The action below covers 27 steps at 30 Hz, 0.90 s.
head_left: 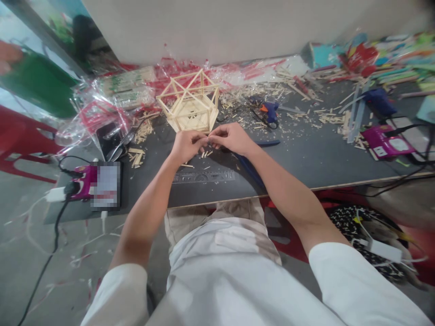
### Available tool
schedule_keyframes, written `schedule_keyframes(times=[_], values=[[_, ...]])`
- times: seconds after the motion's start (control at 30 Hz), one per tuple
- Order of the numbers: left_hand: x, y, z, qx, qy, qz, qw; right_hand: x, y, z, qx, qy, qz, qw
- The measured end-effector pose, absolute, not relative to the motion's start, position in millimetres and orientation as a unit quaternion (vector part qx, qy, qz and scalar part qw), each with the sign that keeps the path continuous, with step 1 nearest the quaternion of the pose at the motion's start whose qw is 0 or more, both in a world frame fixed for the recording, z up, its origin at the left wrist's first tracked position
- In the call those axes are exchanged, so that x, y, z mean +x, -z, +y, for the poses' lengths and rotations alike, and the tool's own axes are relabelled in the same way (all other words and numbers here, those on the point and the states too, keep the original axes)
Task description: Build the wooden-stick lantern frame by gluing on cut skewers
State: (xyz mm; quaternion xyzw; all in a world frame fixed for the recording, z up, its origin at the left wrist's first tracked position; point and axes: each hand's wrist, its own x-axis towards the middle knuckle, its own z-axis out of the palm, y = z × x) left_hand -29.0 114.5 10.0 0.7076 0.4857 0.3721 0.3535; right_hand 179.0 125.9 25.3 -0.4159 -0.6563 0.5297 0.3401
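My left hand (190,146) and my right hand (231,138) meet over the near middle of the table, fingertips pinched together. Whatever sits between them is too small to make out. Just beyond stands an open frame of thin wooden sticks (192,102), with a flat stick base and triangular sides. A clear plastic ruler (204,175) lies below my hands. Under my right forearm is a dark blue tool handle (249,170), partly hidden. Small cut stick pieces (205,154) are scattered close to my fingers.
A blue glue gun (271,112) lies right of the frame among stick offcuts. Purple power strips sit at the left (83,182) and right (387,141), with trailing cords. Plastic wrapping (129,90) is heaped at the back left. A red chair (27,140) stands left of the table (306,158).
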Motion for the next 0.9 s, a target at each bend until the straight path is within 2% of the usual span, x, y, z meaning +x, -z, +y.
schedule_keyframes(times=[0.23,0.33,0.43,0.6,0.73,0.9], values=[[-28,-10,116,0.668,-0.397,0.502,0.381,202,-39,135,-0.461,-0.464,-0.666,0.359],[-28,-8,116,0.661,-0.395,0.515,0.375,223,-56,134,-0.525,-0.369,-0.71,0.289],[-29,-4,118,0.67,-0.391,0.529,0.344,238,-66,115,-0.586,-0.251,-0.753,0.162],[-30,-3,118,0.709,-0.383,0.537,0.249,258,-49,65,-0.6,-0.142,-0.787,-0.016],[-26,-8,114,0.745,-0.36,0.531,0.182,274,-27,46,-0.569,-0.096,-0.816,-0.018],[-24,-9,111,0.744,-0.371,0.527,0.175,278,-25,41,-0.555,-0.033,-0.831,-0.024]])
